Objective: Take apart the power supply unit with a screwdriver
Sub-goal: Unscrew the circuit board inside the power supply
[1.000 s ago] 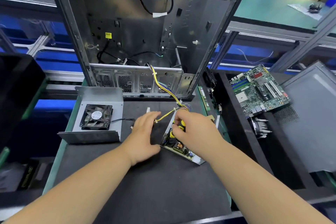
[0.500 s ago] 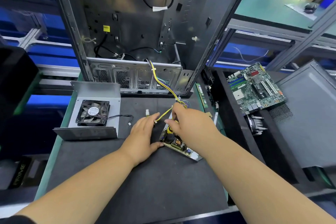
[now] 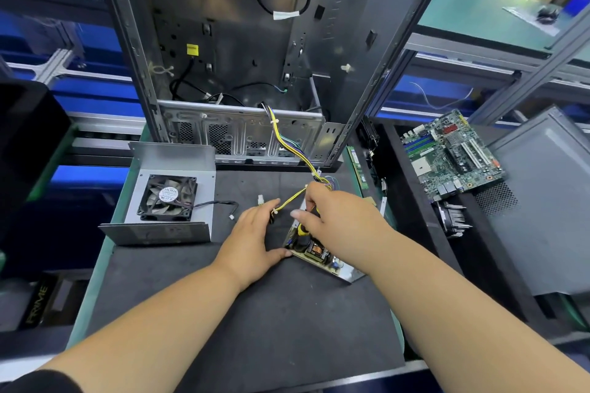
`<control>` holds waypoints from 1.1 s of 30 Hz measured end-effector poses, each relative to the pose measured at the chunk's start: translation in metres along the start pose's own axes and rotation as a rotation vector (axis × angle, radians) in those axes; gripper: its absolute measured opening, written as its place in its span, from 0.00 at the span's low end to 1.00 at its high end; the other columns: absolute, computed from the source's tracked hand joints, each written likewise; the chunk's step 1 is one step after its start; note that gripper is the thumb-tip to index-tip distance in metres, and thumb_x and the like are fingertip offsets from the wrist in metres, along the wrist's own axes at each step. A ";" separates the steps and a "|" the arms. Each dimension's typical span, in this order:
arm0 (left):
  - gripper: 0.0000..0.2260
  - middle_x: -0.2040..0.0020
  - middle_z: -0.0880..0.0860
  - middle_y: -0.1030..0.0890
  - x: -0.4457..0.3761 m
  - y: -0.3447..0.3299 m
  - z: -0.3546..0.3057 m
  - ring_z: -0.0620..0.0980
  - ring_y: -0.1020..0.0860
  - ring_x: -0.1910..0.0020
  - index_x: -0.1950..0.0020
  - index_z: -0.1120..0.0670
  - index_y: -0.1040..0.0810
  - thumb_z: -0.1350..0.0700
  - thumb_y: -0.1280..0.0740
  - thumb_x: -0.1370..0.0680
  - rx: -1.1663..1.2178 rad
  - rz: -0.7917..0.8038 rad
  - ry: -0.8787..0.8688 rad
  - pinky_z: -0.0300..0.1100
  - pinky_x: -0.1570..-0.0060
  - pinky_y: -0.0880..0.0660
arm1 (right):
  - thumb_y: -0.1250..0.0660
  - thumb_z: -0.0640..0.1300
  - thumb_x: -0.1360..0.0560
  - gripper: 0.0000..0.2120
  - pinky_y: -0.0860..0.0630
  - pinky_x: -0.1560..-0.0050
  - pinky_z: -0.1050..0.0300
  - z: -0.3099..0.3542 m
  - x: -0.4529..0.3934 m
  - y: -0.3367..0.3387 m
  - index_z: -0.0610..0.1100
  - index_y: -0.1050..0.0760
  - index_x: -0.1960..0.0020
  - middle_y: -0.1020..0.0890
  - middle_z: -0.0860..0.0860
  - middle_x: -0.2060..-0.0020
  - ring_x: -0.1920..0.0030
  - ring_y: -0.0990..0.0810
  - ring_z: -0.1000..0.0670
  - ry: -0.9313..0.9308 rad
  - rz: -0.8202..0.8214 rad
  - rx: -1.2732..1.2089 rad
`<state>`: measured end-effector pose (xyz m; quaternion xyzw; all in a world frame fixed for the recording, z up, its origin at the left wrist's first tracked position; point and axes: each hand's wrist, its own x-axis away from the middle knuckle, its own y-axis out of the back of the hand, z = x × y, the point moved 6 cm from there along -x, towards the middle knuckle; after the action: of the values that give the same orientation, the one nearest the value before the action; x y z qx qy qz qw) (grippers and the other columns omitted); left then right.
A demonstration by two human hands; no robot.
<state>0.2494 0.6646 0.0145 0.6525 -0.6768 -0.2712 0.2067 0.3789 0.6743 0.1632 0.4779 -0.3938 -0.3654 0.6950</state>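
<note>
The power supply's circuit board (image 3: 319,254) lies in its metal base on the black mat, its parts exposed. My right hand (image 3: 338,220) is closed around a yellow-and-black screwdriver (image 3: 302,230) held upright on the board's left edge. Flat on the mat, my left hand (image 3: 255,239) presses its thumb against the board's near-left corner. A bundle of yellow and black wires (image 3: 287,150) runs from the board up into the computer case. The supply's grey cover with its fan (image 3: 167,198) lies to the left.
An open, gutted computer case (image 3: 255,57) stands at the back of the mat. A green motherboard (image 3: 450,153) and a grey side panel (image 3: 549,201) lie in the black tray on the right. A heatsink (image 3: 453,220) sits below the motherboard.
My right hand has shifted slightly on the screwdriver handle, the thumb now pointing left. My left hand stays against the board's corner.
</note>
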 end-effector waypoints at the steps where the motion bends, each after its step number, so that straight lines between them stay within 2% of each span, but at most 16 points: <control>1: 0.43 0.29 0.46 0.33 0.000 0.000 0.000 0.45 0.40 0.27 0.23 0.45 0.41 0.47 0.21 0.33 -0.001 0.000 0.001 0.35 0.31 0.43 | 0.41 0.56 0.19 0.12 0.31 0.61 0.51 0.002 -0.001 -0.001 0.47 0.33 0.49 0.22 0.52 0.61 0.57 0.24 0.46 -0.005 0.007 -0.004; 4: 0.43 0.29 0.46 0.33 0.000 0.000 0.001 0.44 0.40 0.28 0.23 0.45 0.40 0.47 0.21 0.33 -0.002 0.002 0.002 0.35 0.32 0.43 | 0.38 0.51 0.19 0.09 0.31 0.62 0.52 0.000 -0.004 -0.006 0.47 0.33 0.50 0.23 0.50 0.63 0.61 0.25 0.46 -0.022 0.078 -0.124; 7: 0.43 0.30 0.46 0.32 -0.001 0.000 0.001 0.44 0.40 0.28 0.24 0.46 0.39 0.47 0.21 0.34 -0.002 -0.002 0.004 0.34 0.32 0.44 | 0.36 0.49 0.20 0.08 0.34 0.68 0.54 -0.006 -0.003 -0.007 0.50 0.34 0.53 0.26 0.54 0.67 0.67 0.29 0.52 -0.028 0.135 -0.179; 8: 0.43 0.30 0.46 0.32 -0.001 0.000 0.001 0.44 0.40 0.29 0.24 0.46 0.39 0.47 0.21 0.34 -0.001 -0.003 0.004 0.34 0.32 0.44 | 0.36 0.49 0.20 0.08 0.32 0.66 0.54 -0.007 -0.003 -0.008 0.51 0.34 0.55 0.26 0.54 0.66 0.67 0.28 0.53 -0.018 0.158 -0.177; 10: 0.43 0.30 0.46 0.31 -0.001 0.000 0.001 0.44 0.40 0.29 0.24 0.46 0.38 0.47 0.21 0.34 0.000 -0.004 0.006 0.34 0.32 0.44 | 0.34 0.47 0.21 0.08 0.26 0.57 0.53 -0.007 -0.003 -0.004 0.53 0.32 0.57 0.23 0.54 0.60 0.59 0.24 0.50 0.009 0.199 -0.153; 12: 0.42 0.30 0.45 0.31 -0.001 0.000 0.002 0.44 0.40 0.29 0.24 0.46 0.38 0.47 0.21 0.34 0.001 -0.002 0.005 0.34 0.32 0.44 | 0.33 0.43 0.24 0.08 0.27 0.54 0.56 -0.005 -0.002 -0.003 0.54 0.28 0.58 0.23 0.55 0.54 0.52 0.23 0.51 0.039 0.219 -0.125; 13: 0.42 0.30 0.45 0.31 -0.001 0.000 0.002 0.44 0.40 0.28 0.24 0.46 0.38 0.47 0.21 0.34 0.004 0.000 0.003 0.34 0.31 0.44 | 0.33 0.43 0.24 0.08 0.28 0.56 0.58 -0.004 -0.002 -0.002 0.54 0.27 0.57 0.24 0.55 0.54 0.52 0.24 0.51 0.048 0.204 -0.134; 15: 0.42 0.30 0.45 0.31 0.000 0.000 0.001 0.45 0.39 0.28 0.24 0.46 0.38 0.47 0.21 0.33 0.010 0.002 -0.001 0.35 0.30 0.43 | 0.34 0.50 0.24 0.02 0.29 0.58 0.55 -0.001 -0.002 -0.001 0.54 0.26 0.52 0.24 0.56 0.57 0.55 0.25 0.52 0.033 0.143 -0.145; 17: 0.42 0.30 0.45 0.31 0.000 0.001 0.000 0.46 0.39 0.28 0.24 0.46 0.38 0.47 0.21 0.33 0.009 0.002 -0.001 0.38 0.29 0.41 | 0.41 0.59 0.20 0.13 0.30 0.60 0.52 0.000 -0.002 -0.001 0.50 0.30 0.46 0.23 0.54 0.59 0.57 0.25 0.49 -0.008 0.036 0.005; 18: 0.42 0.30 0.45 0.31 0.000 0.001 0.001 0.45 0.39 0.28 0.24 0.46 0.38 0.47 0.21 0.33 0.008 0.004 0.001 0.39 0.29 0.41 | 0.45 0.60 0.19 0.16 0.31 0.61 0.51 0.000 -0.004 -0.001 0.47 0.32 0.45 0.23 0.52 0.59 0.57 0.24 0.46 -0.026 -0.018 0.127; 20: 0.41 0.30 0.44 0.32 0.000 0.000 0.001 0.45 0.39 0.28 0.24 0.46 0.38 0.47 0.21 0.33 0.006 0.005 0.004 0.36 0.30 0.42 | 0.46 0.58 0.18 0.15 0.33 0.63 0.52 -0.001 -0.006 -0.001 0.46 0.35 0.48 0.25 0.51 0.62 0.60 0.25 0.43 -0.044 -0.076 0.195; 24: 0.41 0.31 0.45 0.31 0.000 0.000 0.003 0.44 0.40 0.29 0.25 0.45 0.38 0.46 0.21 0.33 0.007 0.002 0.005 0.34 0.32 0.44 | 0.35 0.52 0.23 0.10 0.37 0.67 0.54 -0.004 -0.007 0.002 0.49 0.35 0.54 0.30 0.55 0.68 0.64 0.29 0.50 -0.062 -0.080 -0.006; 28: 0.41 0.31 0.45 0.32 0.000 -0.001 0.004 0.43 0.40 0.29 0.25 0.45 0.38 0.45 0.21 0.33 0.003 0.001 0.005 0.34 0.32 0.43 | 0.34 0.47 0.25 0.05 0.34 0.61 0.54 -0.005 -0.005 0.004 0.53 0.31 0.54 0.28 0.57 0.59 0.55 0.27 0.50 -0.067 -0.092 -0.088; 30: 0.41 0.31 0.45 0.32 -0.001 -0.001 0.004 0.44 0.40 0.29 0.25 0.45 0.38 0.45 0.21 0.33 0.002 0.006 -0.001 0.34 0.31 0.44 | 0.36 0.49 0.23 0.02 0.32 0.58 0.53 -0.005 -0.003 0.002 0.51 0.29 0.53 0.26 0.55 0.55 0.52 0.25 0.49 -0.073 -0.074 -0.060; 33: 0.41 0.30 0.45 0.31 -0.002 0.000 0.003 0.44 0.39 0.29 0.25 0.45 0.37 0.46 0.21 0.33 0.004 0.013 -0.011 0.35 0.30 0.43 | 0.42 0.58 0.20 0.13 0.31 0.61 0.53 -0.002 -0.001 0.003 0.50 0.29 0.53 0.26 0.54 0.63 0.57 0.24 0.48 -0.058 -0.094 0.064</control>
<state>0.2474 0.6665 0.0119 0.6470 -0.6825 -0.2722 0.2035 0.3811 0.6769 0.1654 0.5072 -0.4021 -0.3985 0.6498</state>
